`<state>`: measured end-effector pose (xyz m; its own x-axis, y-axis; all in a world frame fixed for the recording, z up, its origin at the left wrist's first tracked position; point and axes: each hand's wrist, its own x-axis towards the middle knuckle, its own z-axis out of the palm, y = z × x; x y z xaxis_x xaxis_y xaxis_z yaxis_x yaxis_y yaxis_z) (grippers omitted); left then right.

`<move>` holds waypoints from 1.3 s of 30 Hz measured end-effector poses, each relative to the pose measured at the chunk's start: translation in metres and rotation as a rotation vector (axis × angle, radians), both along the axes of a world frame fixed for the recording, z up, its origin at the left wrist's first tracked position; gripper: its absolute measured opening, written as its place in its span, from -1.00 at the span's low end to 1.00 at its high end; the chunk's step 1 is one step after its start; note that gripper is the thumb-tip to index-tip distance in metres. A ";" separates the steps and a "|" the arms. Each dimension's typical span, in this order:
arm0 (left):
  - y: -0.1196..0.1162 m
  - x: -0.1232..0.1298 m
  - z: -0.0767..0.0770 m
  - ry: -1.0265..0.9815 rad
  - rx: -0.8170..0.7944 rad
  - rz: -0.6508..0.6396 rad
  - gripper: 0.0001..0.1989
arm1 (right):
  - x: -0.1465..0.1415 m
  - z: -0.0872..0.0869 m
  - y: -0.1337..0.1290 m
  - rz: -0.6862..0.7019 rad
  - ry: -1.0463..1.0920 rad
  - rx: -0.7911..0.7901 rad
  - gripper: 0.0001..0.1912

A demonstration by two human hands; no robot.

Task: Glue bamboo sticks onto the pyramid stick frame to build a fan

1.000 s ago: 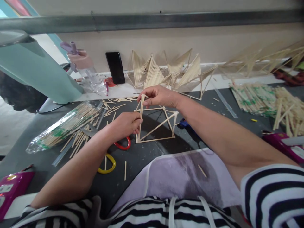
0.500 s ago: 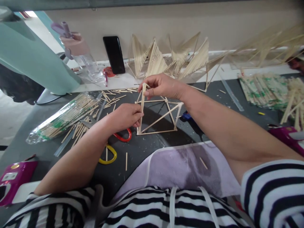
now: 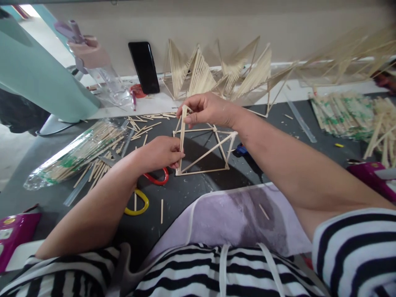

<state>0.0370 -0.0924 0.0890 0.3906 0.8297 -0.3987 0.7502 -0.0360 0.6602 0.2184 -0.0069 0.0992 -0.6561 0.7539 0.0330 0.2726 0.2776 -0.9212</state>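
**Desk:** What does the head view show?

**Photographer:** A person in a striped top seats a stick on a cube-like stick frame (image 3: 204,150) standing on the dark worktop (image 3: 192,198). The right hand (image 3: 208,109) pinches the top end of an upright stick (image 3: 181,138) at the frame's near-left corner; the left hand (image 3: 161,152) pinches the same stick lower down, fingers pressed together on it.

**Desk:** And around the frame?

**Photographer:** Red-and-yellow-handled scissors (image 3: 148,189) lie just left of the frame, partly under the left hand. A clear bag of sticks (image 3: 77,154) lies farther left, finished stick fans (image 3: 216,72) stand behind the frame against the wall, and a black phone (image 3: 144,67) leans behind and to the left.

**Desk:** Which step is this?

**Photographer:** Setting the stick in place, I'd judge. The next move calls for keeping both ends square on the frame's corners while the joint takes, then letting go gently so nothing tips.
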 end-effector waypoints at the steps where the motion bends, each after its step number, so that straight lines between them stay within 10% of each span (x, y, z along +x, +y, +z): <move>1: 0.000 -0.001 0.000 -0.001 0.002 -0.005 -0.91 | 0.000 0.000 0.000 -0.002 -0.003 -0.003 -0.77; 16: 0.002 -0.003 -0.003 -0.085 -0.039 0.041 -0.81 | 0.001 -0.016 0.019 0.182 0.174 -0.034 -0.79; 39: 0.003 0.003 -0.012 -0.124 0.173 0.147 -0.79 | -0.002 -0.015 0.013 0.079 0.165 -0.050 -0.80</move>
<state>0.0399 -0.0893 0.0770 0.2975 0.9330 -0.2024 0.6693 -0.0526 0.7412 0.2162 0.0064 0.0847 -0.7024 0.7034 0.1083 0.0963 0.2447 -0.9648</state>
